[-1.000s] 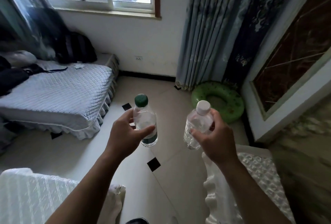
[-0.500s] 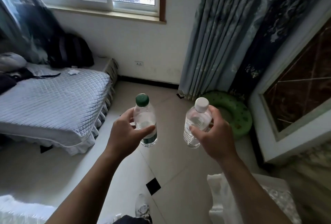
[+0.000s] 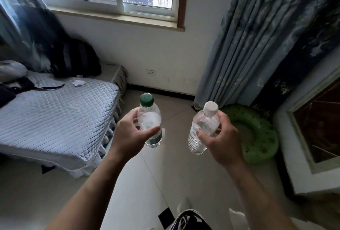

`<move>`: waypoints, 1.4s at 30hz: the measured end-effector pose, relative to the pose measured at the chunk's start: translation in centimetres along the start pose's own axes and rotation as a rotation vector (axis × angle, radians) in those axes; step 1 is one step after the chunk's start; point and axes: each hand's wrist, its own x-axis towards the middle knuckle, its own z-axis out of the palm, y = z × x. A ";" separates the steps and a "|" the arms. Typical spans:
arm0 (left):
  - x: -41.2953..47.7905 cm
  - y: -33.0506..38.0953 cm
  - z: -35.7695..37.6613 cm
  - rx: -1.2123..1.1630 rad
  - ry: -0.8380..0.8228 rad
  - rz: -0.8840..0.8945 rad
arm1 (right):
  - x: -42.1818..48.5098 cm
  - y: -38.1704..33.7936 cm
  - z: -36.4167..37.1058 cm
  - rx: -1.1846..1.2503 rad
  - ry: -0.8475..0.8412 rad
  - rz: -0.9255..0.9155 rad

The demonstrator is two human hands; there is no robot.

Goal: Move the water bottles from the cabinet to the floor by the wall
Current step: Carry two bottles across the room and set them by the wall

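Between curled fingers of the left hand [image 3: 128, 137] stood a green-capped bottle [image 3: 149, 122]; the right hand [image 3: 222, 143] gripped a white-capped bottle [image 3: 203, 128], both above the tiled floor [image 3: 139, 183].

The green-capped bottle [image 3: 149, 118] is clear plastic with a dark green cap and a green band near its base. The white-capped bottle [image 3: 195, 141] is clear with fine pale ribbing. The bed cover [image 3: 55, 119] is pale grey-blue, quilted in a diamond grid. The curtain [image 3: 257, 36] is dusty blue with a darker leafy pattern. The swim ring [image 3: 266, 143] is bright green with darker spots. The floor [image 3: 138, 183] is cream tile with small black diamond insets.
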 end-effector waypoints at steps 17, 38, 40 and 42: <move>24.0 -2.0 2.6 0.041 0.169 -0.129 | 27.6 1.5 8.8 0.046 -0.171 -0.055; 48.6 -9.4 -6.5 0.041 0.168 -0.134 | 47.9 -5.0 26.7 0.071 -0.228 -0.035; 51.2 -10.2 -7.8 0.030 0.153 -0.132 | 49.4 -6.0 28.6 0.068 -0.217 -0.016; 53.6 -11.1 -9.0 0.018 0.132 -0.136 | 50.6 -6.9 30.4 0.056 -0.203 -0.003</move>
